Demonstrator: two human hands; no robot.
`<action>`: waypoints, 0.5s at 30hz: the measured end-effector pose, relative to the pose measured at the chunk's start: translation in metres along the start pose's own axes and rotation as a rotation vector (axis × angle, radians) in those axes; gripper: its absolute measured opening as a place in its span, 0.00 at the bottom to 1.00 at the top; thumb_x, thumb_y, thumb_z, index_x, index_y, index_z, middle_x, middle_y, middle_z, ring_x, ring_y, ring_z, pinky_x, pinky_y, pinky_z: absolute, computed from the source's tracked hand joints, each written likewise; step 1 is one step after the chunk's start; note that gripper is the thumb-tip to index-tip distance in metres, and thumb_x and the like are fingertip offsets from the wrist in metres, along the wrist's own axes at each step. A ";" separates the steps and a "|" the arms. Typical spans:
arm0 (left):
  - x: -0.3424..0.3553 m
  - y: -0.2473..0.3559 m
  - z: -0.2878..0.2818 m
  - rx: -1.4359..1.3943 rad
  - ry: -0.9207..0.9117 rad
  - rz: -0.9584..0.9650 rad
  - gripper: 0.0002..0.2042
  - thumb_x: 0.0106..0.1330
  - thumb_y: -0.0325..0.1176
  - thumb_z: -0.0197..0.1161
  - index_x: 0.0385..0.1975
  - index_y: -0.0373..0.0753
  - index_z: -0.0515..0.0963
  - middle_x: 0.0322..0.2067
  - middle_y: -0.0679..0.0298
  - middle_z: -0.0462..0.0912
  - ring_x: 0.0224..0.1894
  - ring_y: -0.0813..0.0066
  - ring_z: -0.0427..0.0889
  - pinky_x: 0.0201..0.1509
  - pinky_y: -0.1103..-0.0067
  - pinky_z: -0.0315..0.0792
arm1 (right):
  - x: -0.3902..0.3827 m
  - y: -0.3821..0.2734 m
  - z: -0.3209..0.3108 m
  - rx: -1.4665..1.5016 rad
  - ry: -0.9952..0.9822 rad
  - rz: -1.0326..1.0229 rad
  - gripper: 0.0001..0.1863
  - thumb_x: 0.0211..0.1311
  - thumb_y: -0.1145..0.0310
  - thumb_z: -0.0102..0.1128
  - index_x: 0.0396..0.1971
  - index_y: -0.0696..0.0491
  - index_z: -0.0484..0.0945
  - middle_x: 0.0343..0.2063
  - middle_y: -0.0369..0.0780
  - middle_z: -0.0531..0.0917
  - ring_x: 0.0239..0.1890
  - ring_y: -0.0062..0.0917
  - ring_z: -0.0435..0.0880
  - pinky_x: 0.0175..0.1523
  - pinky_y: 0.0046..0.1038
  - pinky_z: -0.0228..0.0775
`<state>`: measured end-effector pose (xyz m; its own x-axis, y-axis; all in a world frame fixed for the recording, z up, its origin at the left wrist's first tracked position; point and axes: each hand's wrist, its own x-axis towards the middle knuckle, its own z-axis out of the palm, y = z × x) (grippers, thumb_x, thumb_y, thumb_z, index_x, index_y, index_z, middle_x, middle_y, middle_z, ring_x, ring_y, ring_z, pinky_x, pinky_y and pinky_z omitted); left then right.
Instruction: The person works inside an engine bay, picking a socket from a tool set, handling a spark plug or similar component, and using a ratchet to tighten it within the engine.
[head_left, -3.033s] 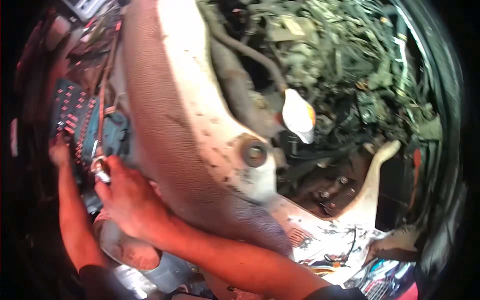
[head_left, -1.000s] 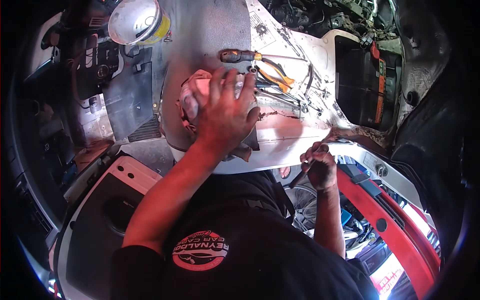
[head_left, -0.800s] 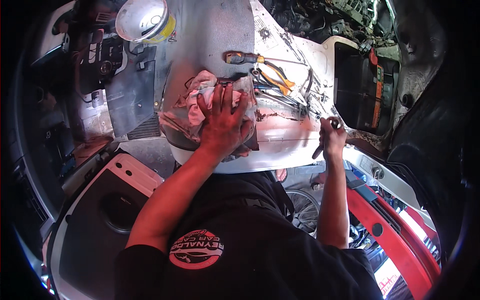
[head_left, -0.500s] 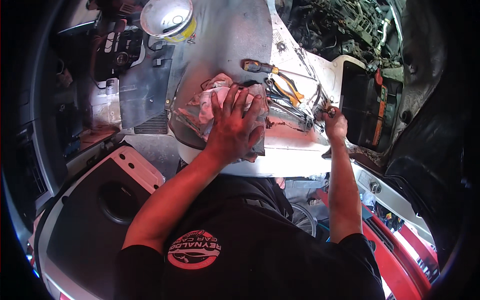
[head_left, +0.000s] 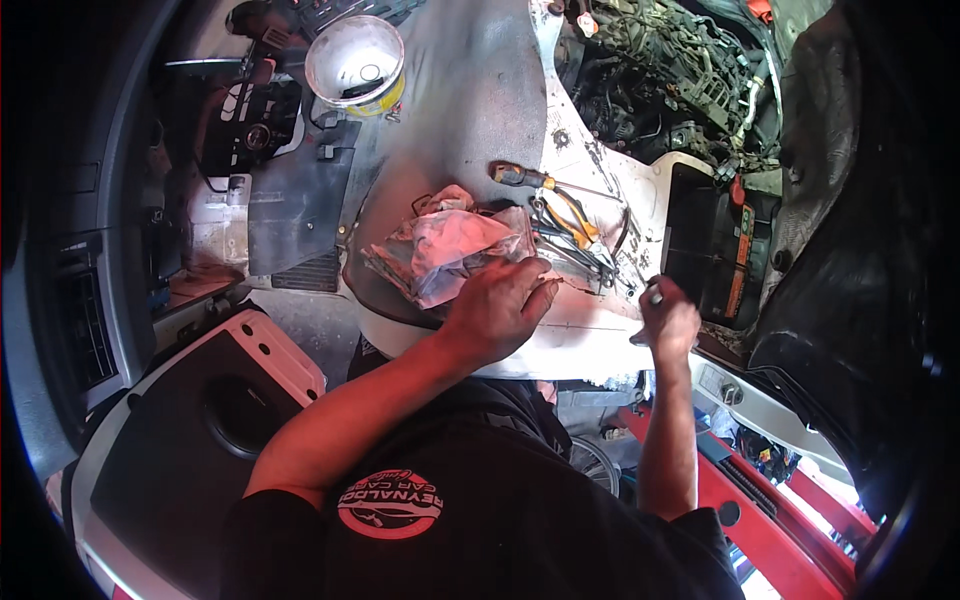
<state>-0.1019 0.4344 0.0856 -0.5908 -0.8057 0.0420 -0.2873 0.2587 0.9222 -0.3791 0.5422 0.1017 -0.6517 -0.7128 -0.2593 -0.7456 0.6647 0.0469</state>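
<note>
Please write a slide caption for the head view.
Left hand beside crumpled cloth, right hand gripping tool near black battery.

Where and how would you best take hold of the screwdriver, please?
Probably by the screwdriver handle, from the left: it is thick and points left, while the thin shaft runs right, close to the pliers.

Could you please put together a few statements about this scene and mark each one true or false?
1. The bucket stands farther from the person than the crumpled cloth. True.
2. The cloth is inside the bucket. False: it lies outside, nearer the person.
3. The yellow-handled pliers lie to the right of the cloth. True.
4. The screwdriver has its shaft pointing left. False: its shaft points right.
5. The left hand is over the battery. False: it is by the cloth; the right hand is nearer the battery.
</note>
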 end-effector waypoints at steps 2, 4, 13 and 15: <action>0.006 0.001 0.005 -0.230 -0.145 -0.214 0.14 0.70 0.39 0.61 0.43 0.33 0.79 0.30 0.48 0.84 0.35 0.50 0.85 0.40 0.62 0.77 | -0.032 -0.024 -0.002 0.066 0.114 -0.234 0.10 0.61 0.64 0.62 0.41 0.44 0.86 0.38 0.44 0.88 0.38 0.41 0.88 0.44 0.39 0.80; 0.011 -0.002 0.009 -0.155 -0.264 -0.182 0.12 0.73 0.37 0.58 0.45 0.33 0.79 0.28 0.53 0.84 0.27 0.62 0.83 0.34 0.68 0.77 | -0.056 -0.045 0.000 0.006 0.067 -0.383 0.10 0.60 0.67 0.63 0.41 0.46 0.84 0.36 0.41 0.87 0.35 0.40 0.88 0.41 0.40 0.80; 0.006 -0.055 0.023 -0.554 -0.554 -0.496 0.07 0.69 0.23 0.56 0.42 0.31 0.80 0.29 0.60 0.82 0.27 0.76 0.81 0.28 0.79 0.74 | -0.092 -0.073 0.031 1.094 -0.287 0.039 0.14 0.67 0.67 0.66 0.49 0.57 0.79 0.24 0.35 0.80 0.26 0.22 0.80 0.30 0.27 0.71; 0.011 -0.064 0.032 -0.433 -0.399 -0.382 0.07 0.68 0.23 0.56 0.41 0.32 0.79 0.31 0.58 0.82 0.29 0.74 0.81 0.31 0.76 0.74 | -0.091 -0.066 0.030 1.549 -0.391 0.312 0.20 0.70 0.66 0.61 0.57 0.59 0.72 0.31 0.36 0.80 0.26 0.19 0.76 0.27 0.23 0.65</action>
<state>-0.1141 0.4255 0.0148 -0.7634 -0.5196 -0.3838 -0.2533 -0.3058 0.9178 -0.2668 0.5698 0.0928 -0.4888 -0.5782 -0.6532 0.4042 0.5134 -0.7570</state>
